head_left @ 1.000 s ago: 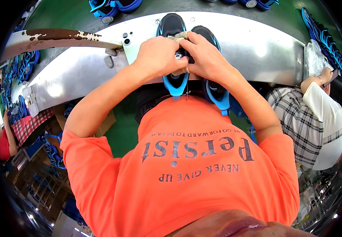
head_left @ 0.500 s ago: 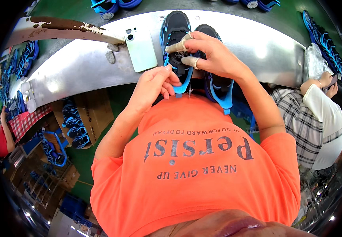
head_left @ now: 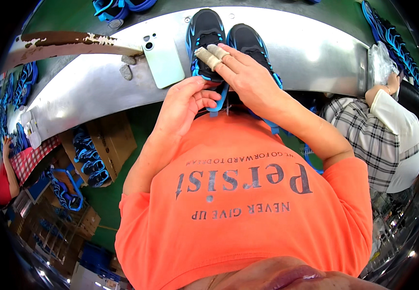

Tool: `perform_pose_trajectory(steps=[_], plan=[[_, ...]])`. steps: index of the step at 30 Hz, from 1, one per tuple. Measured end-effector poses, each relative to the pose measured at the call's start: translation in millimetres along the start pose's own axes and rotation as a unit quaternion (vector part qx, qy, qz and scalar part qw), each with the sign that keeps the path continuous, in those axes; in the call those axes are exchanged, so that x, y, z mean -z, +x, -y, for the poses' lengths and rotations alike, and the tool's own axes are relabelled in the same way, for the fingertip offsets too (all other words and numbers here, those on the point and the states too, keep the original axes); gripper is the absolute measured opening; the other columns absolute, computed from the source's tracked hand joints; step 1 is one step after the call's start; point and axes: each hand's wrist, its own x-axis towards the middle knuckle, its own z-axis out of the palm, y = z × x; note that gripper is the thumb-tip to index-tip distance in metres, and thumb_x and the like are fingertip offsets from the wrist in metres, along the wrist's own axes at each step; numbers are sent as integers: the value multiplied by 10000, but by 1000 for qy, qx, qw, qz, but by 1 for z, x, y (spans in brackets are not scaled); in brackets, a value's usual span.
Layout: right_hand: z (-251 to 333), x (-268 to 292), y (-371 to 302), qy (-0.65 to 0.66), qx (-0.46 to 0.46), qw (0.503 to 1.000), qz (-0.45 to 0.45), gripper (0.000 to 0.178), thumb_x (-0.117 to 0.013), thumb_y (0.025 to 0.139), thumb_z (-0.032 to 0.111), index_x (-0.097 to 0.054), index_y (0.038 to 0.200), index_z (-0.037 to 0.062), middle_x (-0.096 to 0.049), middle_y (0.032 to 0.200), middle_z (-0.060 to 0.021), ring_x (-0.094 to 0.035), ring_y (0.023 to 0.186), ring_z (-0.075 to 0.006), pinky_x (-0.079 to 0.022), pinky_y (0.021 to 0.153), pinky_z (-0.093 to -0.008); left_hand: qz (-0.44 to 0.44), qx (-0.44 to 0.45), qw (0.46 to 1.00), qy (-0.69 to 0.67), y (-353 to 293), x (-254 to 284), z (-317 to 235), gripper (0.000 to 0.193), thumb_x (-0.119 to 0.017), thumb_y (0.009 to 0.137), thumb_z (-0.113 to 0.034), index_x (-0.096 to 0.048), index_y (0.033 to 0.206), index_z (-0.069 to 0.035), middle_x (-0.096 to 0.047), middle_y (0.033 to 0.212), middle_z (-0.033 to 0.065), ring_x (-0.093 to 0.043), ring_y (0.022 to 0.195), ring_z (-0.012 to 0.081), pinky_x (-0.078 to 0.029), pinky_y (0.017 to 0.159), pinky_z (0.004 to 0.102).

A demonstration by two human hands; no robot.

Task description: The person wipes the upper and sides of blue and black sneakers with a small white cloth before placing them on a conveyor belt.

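Two black-and-blue sneakers stand side by side, toes pointing away from me, at the near edge of the metal bench. My left hand has its fingers curled, with thumb and forefinger closed on the near-left collar of the left sneaker. My right hand lies across that shoe's lacing, its fingers extended and two of them in pale finger covers. The right thumb is hidden. Partly behind the right hand and wrist is the right sneaker. A blue heel strap hangs towards my shirt.
A pale green phone lies on the metal bench, beside two grey stones and a chipped white bar. More sneakers sit beyond. At right, a co-worker in plaid reaches towards clear plastic.
My right hand has come down and flattened over the left sneaker's lacing, its thumb passing out of sight. The left hand stays by the collar. The whole view has shifted slightly.
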Motion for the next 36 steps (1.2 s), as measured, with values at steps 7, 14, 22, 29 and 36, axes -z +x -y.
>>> perform_pose_trajectory(steps=[7, 14, 22, 29, 36], plan=[[-55, 42, -8, 256, -160, 953, -29, 394, -540, 885, -8, -609, 1264, 76, -630, 1222, -78, -568, 1135, -194, -432, 982, -294, -6, -128, 893, 432, -20, -23, -8, 277, -506, 960, -171, -601, 1138, 19, -622, 1132, 159, -620, 958, 247, -494, 832, 338], [-47, 73, -40, 231, -206, 938, 159, 382, -718, 812, 257, -686, 1193, 262, -548, 906, -57, -555, 902, -205, -462, 833, -330, 57, -240, 663, 707, -17, -34, 7, 335, -582, 923, -289, -636, 1209, -125, -513, 1273, 221, -459, 1175, 372, -334, 1021, 462], [-36, 55, -49, 156, -230, 957, 81, 351, -736, 776, 228, -698, 1124, 195, -525, 923, -96, -539, 918, -260, -464, 817, -358, 47, -174, 651, 738, 4, -43, 11, 313, -611, 894, -339, -665, 1071, -86, -573, 1017, 221, -534, 958, 383, -427, 871, 478], [-42, 54, -39, 128, -185, 968, 110, 358, -730, 774, 180, -700, 1130, 186, -513, 833, -58, -537, 851, -222, -460, 777, -325, 75, -204, 676, 704, 9, -41, 6, 304, -621, 891, -321, -649, 1103, -104, -557, 1064, 213, -539, 986, 381, -429, 892, 464], [-65, 35, -57, 465, -339, 818, -30, 272, -650, 912, 188, -673, 1167, 95, -638, 935, 6, -546, 788, -85, -458, 693, -253, 124, -170, 630, 747, 8, -54, 11, 304, -581, 915, -358, -647, 1136, -159, -554, 1042, 235, -587, 943, 386, -479, 826, 453]])
